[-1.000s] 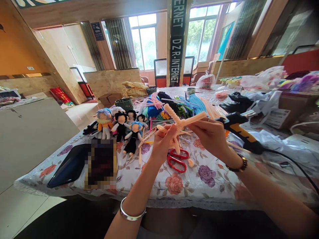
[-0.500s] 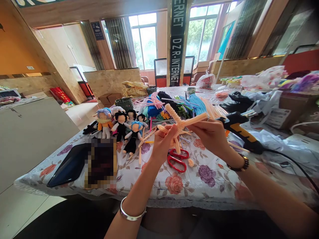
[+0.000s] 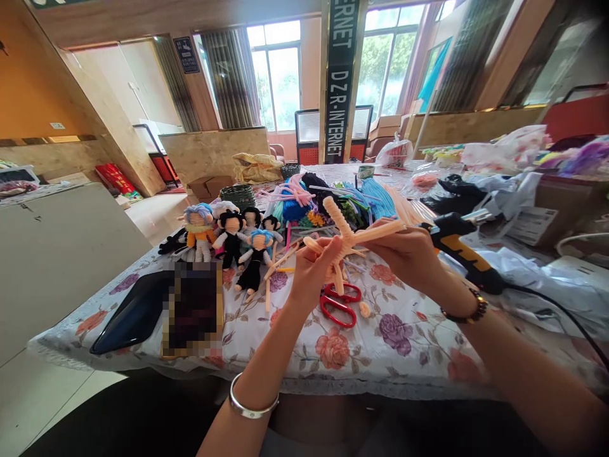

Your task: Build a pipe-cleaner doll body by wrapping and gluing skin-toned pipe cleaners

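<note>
A peach figure of twisted pipe cleaners [image 3: 346, 238] is held above the table, one ridged limb pointing up. My left hand [image 3: 314, 273] pinches its middle between thumb and fingers. To its right, my right hand [image 3: 404, 251] grips a peach strand that stretches out from the figure; its fingertips are partly hidden. Red-handled scissors [image 3: 339, 314] lie just below the figure, their blades out of sight under it. Beside them is a small peach curl [image 3: 365, 309]. A black and yellow glue gun [image 3: 464, 254] lies right of my right hand.
Several small dolls [image 3: 231, 240] sit at the left, behind a dark tray [image 3: 130, 311] and a pixelated rectangle [image 3: 193, 311]. Bundles of coloured pipe cleaners [image 3: 375, 198] lie at the back. Plastic bags [image 3: 533, 270] and a cardboard box [image 3: 542, 206] stand right, near the glue gun's cord.
My right hand has moved slightly right, and the strand in it reaches farther right. The upright limb now leans a little more to the right. My left hand keeps its grip.
</note>
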The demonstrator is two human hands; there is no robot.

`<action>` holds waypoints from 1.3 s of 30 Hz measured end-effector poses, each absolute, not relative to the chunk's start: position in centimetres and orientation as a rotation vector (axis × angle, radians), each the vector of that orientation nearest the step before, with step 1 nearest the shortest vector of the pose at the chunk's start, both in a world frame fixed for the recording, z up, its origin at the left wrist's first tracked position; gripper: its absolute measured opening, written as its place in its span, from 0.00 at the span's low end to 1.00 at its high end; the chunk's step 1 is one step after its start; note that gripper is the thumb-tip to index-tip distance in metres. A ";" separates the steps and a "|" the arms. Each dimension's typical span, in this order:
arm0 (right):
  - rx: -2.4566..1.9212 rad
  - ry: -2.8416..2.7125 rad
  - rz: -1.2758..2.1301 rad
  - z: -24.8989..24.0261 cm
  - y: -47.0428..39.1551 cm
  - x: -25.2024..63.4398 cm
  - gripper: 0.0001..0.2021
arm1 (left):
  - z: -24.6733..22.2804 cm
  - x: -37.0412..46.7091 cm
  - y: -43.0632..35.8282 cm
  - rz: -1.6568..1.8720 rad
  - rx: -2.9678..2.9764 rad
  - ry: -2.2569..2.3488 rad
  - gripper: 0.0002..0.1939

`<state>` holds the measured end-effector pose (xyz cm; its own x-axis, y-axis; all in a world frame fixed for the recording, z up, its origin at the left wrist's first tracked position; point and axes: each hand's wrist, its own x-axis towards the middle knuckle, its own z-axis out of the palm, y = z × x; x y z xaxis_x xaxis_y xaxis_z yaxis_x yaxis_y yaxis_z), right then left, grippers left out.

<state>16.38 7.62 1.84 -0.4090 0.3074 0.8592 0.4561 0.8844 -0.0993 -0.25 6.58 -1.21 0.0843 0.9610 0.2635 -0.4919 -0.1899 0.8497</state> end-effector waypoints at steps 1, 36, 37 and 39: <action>-0.553 -2.047 -0.200 1.8 7.7 16.5 0.10 | -1.2 -0.3 6.6 1.461 1.064 0.607 0.16; -0.883 -2.130 -0.234 2.4 6.4 15.7 0.11 | -0.7 -0.5 6.3 1.557 1.253 0.654 0.06; -0.891 -2.129 -0.230 2.4 6.4 15.7 0.12 | -0.7 -0.5 6.4 1.559 1.247 0.647 0.05; -0.906 -2.129 -0.225 2.4 6.4 15.6 0.12 | -0.7 -0.5 6.4 1.559 1.232 0.636 0.06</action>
